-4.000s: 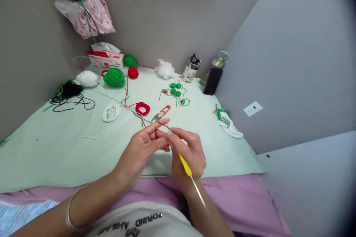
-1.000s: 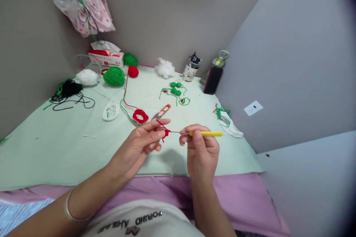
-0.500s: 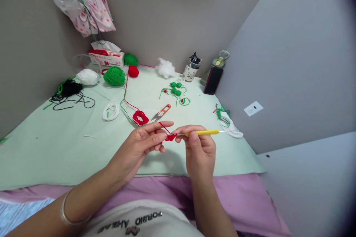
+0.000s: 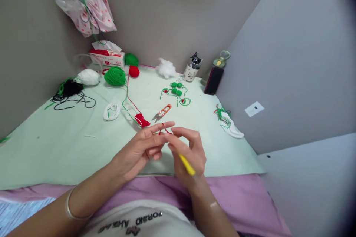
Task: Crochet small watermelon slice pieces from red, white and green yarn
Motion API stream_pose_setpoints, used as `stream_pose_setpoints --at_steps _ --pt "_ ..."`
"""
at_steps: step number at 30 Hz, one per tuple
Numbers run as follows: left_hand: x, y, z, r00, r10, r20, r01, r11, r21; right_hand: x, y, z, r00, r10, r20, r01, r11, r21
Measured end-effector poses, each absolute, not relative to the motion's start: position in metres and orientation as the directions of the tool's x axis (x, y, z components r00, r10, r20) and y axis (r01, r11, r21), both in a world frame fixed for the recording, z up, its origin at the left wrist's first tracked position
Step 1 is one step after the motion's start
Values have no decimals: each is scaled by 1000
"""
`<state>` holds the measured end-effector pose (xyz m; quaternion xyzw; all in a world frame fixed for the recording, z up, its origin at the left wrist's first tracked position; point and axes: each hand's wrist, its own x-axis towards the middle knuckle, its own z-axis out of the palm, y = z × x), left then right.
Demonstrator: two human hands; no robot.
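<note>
My left hand [image 4: 141,148] is held over the near part of the pale green table cover [image 4: 55,148], fingers curled, with red yarn [image 4: 164,129] looped over the outstretched index finger. My right hand [image 4: 189,152] touches it from the right, fingers pinched at the yarn, and grips a yellow-handled crochet hook [image 4: 187,164] that points back toward my body. The red strand runs back across the table to a small red yarn bundle [image 4: 142,120] and a red ball [image 4: 134,71].
Orange thread snips [image 4: 161,112] lie just beyond my hands. Green yarn ball [image 4: 115,76], white yarn [image 4: 111,111], black yarn [image 4: 69,89], small green crocheted pieces [image 4: 176,89], white stuffing [image 4: 165,68], a tissue box [image 4: 107,57], a jar [image 4: 191,70] and a dark case [image 4: 213,80] stand farther back.
My right hand has swung the hook from pointing right to pointing down toward me and moved in against my left fingers. The red bundle on the table has been pulled tighter.
</note>
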<state>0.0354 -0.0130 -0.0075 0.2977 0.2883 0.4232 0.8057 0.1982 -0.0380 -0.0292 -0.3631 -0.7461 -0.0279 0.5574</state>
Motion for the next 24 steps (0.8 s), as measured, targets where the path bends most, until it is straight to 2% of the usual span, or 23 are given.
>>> stream_pose_setpoints --at_steps 3,5,7,11,14,16,18,20,21,24 --pt "34 -13 -5 494 841 -221 -530 493 690 198 -37 -27 112 665 739 268 696 -667" --pt "35 -14 -4 442 877 -189 -544 430 721 197 -36 -25 181 741 647 72 646 -760" --pt "38 -16 -3 403 903 -150 -525 363 770 195 -34 -23 166 775 610 16 616 -787" --pt "42 -18 -4 399 912 -99 -442 286 850 192 -33 -22 135 753 644 120 633 -765" --pt "43 -17 -3 363 925 -112 -434 274 858 193 -36 -24 97 731 675 194 651 -734" --pt "44 -16 -3 330 934 -136 -464 286 838 194 -39 -29 29 672 740 356 685 -636" --pt "44 -15 -4 335 928 -164 -504 323 801 194 -40 -34 -42 578 815 528 705 -473" --pt "45 -15 -6 373 907 -198 -527 382 759 194 -40 -37 -57 519 853 577 714 -397" --pt "45 -14 -6 393 894 -214 -529 410 743 194 -39 -37 -37 526 849 548 722 -423" --pt "44 -13 -6 395 891 -226 -536 423 730 195 -37 -31 102 612 784 358 713 -603"
